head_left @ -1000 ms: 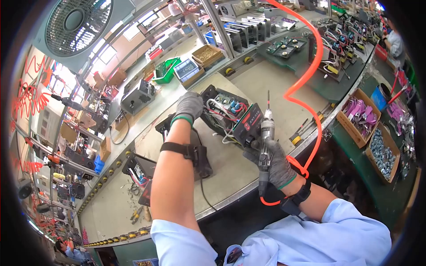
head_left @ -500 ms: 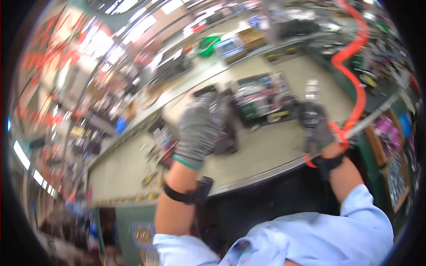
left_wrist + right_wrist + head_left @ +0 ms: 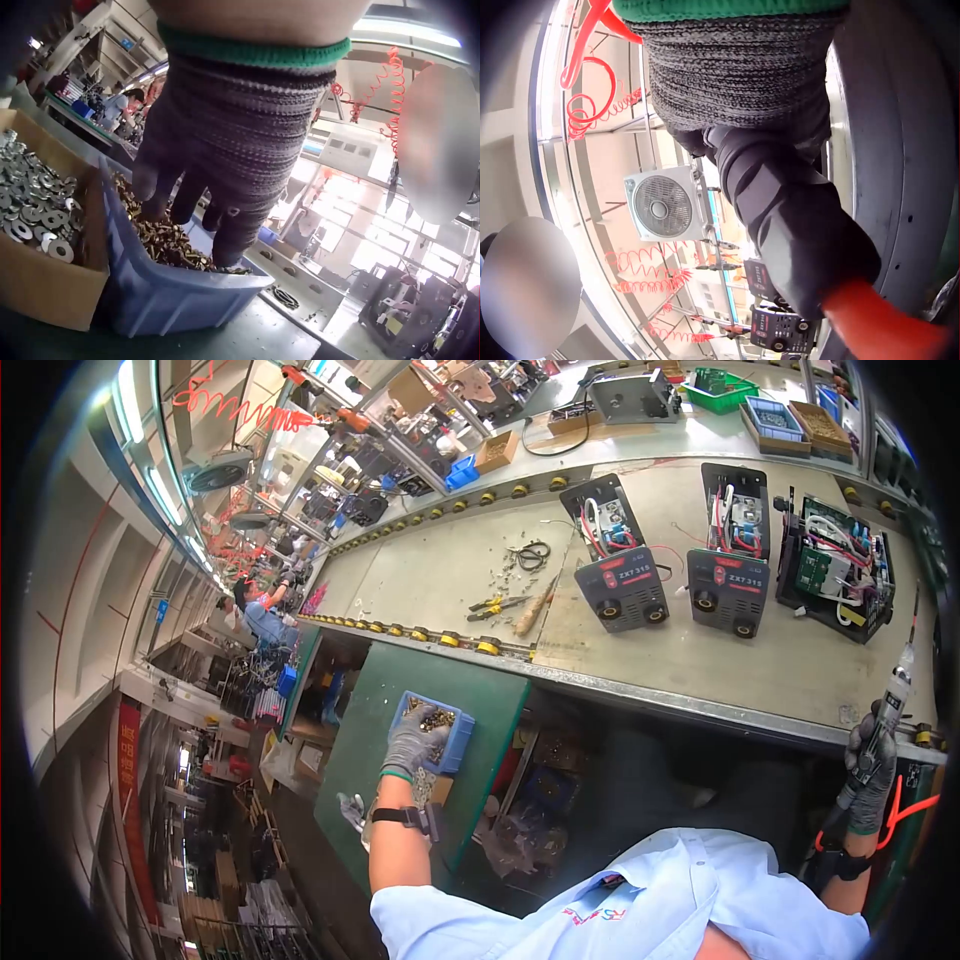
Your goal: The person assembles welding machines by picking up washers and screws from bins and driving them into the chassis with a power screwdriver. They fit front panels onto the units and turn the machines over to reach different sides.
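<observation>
The left hand's (image 3: 232,135) fingers, slightly apart, dip among screws (image 3: 169,246) in a blue bin (image 3: 176,300), probably touching some; the glove hides part. Washers (image 3: 37,202) sit alongside. The right hand (image 3: 872,770) clamps a driver (image 3: 893,702). Earlier, the left hand was over the bench (image 3: 650,670).

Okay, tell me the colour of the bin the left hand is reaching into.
Blue bin; the left wrist view shows it best.

Factory workshop: workbench (image 3: 430,575), pedestal-free box fan (image 3: 662,204), coiled red air hoses (image 3: 656,274).
</observation>
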Action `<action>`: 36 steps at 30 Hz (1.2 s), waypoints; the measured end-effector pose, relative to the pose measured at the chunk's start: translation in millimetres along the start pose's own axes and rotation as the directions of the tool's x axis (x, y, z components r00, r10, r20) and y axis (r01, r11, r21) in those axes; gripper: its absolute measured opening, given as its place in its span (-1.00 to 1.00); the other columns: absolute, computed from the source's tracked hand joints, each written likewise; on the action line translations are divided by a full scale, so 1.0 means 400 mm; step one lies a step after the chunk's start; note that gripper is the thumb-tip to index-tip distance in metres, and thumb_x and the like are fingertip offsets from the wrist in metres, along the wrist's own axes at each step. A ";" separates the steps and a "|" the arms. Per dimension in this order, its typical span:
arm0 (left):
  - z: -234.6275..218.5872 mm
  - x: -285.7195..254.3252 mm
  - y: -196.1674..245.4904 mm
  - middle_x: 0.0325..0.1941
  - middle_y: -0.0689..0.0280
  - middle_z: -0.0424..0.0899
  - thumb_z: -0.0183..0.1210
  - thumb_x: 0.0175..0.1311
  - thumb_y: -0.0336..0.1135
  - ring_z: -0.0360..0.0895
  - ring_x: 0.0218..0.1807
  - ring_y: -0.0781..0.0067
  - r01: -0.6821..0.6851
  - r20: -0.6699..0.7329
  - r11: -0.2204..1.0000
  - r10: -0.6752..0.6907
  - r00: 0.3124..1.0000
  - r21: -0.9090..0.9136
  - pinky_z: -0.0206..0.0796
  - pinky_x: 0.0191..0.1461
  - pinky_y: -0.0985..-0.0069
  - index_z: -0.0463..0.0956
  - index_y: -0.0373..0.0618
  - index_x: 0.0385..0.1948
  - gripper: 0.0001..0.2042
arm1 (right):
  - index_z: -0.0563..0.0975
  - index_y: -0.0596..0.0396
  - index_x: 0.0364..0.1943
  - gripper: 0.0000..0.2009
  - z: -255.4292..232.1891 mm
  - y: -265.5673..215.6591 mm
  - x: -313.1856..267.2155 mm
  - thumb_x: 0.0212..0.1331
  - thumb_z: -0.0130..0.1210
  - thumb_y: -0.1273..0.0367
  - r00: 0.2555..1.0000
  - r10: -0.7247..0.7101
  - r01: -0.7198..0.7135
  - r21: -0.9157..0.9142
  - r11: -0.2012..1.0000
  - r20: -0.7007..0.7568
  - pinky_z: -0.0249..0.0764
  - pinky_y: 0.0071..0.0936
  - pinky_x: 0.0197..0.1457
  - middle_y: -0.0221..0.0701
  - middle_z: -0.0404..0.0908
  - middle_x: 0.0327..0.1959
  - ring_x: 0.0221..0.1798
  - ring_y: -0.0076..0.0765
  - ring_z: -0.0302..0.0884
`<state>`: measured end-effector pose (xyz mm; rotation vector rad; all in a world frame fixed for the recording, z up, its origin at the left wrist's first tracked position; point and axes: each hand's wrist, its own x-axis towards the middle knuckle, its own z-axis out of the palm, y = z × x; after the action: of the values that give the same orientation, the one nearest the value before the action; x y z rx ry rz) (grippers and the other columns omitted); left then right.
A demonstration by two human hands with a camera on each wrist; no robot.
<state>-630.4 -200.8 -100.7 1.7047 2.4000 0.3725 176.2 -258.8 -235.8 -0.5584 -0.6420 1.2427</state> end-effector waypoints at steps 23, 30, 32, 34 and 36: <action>0.019 -0.042 -0.235 -0.10 0.14 0.73 0.24 0.38 -0.30 0.73 -0.17 0.25 0.136 0.136 -0.013 -0.215 0.967 -0.991 0.56 -0.32 0.46 0.62 -0.20 -0.09 -0.80 | 0.45 0.07 0.11 -0.39 0.173 0.080 -0.012 0.18 0.40 -0.04 0.996 0.083 -0.091 -0.617 0.781 -0.042 0.45 -0.71 -0.43 -0.48 0.55 -0.33 -0.45 -0.68 0.49; -0.024 -0.049 -0.179 -0.07 0.05 0.74 0.14 0.43 -0.02 0.71 -0.14 0.17 0.254 0.260 -0.058 -0.276 0.925 -0.966 0.54 -0.28 0.41 0.63 -0.23 -0.11 -0.61 | 0.50 0.04 -0.12 -0.48 0.180 0.098 -0.007 0.16 0.39 -0.07 0.995 0.089 -0.102 -0.611 0.785 -0.051 0.42 -0.71 -0.46 -0.46 0.56 -0.42 -0.51 -0.66 0.51; -0.029 -0.050 -0.168 -0.07 0.05 0.74 0.14 0.43 -0.07 0.72 -0.14 0.18 0.248 0.248 -0.037 -0.276 0.928 -0.968 0.55 -0.27 0.41 0.63 -0.26 -0.09 -0.63 | 0.50 0.04 -0.12 -0.48 0.196 0.093 -0.004 0.16 0.39 -0.07 0.993 0.089 -0.116 -0.592 0.797 -0.075 0.42 -0.71 -0.47 -0.46 0.57 -0.41 -0.52 -0.66 0.51; -0.028 -0.046 -0.165 -0.06 0.05 0.74 0.14 0.43 -0.12 0.72 -0.14 0.18 0.241 0.235 -0.015 -0.274 0.932 -0.971 0.55 -0.26 0.40 0.62 -0.29 -0.07 -0.65 | 0.50 0.04 -0.13 -0.48 0.213 0.095 -0.001 0.16 0.40 -0.07 0.991 0.086 -0.128 -0.572 0.810 -0.100 0.42 -0.72 -0.47 -0.46 0.57 -0.41 -0.52 -0.66 0.51; -0.025 -0.044 -0.176 -0.05 0.01 0.73 0.17 0.38 -0.32 0.71 -0.21 0.20 0.243 0.204 0.127 -0.260 0.944 -0.962 0.53 -0.32 0.44 0.57 -0.36 0.01 -0.70 | 0.51 0.04 -0.13 -0.48 0.226 0.099 -0.002 0.16 0.40 -0.08 0.993 0.023 -0.086 -0.560 0.824 -0.120 0.43 -0.72 -0.48 -0.45 0.57 -0.41 -0.54 -0.66 0.51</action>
<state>-690.8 -240.5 -112.3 0.5899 1.5382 1.4812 84.8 -246.6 -200.1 -1.1407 -0.9150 1.0554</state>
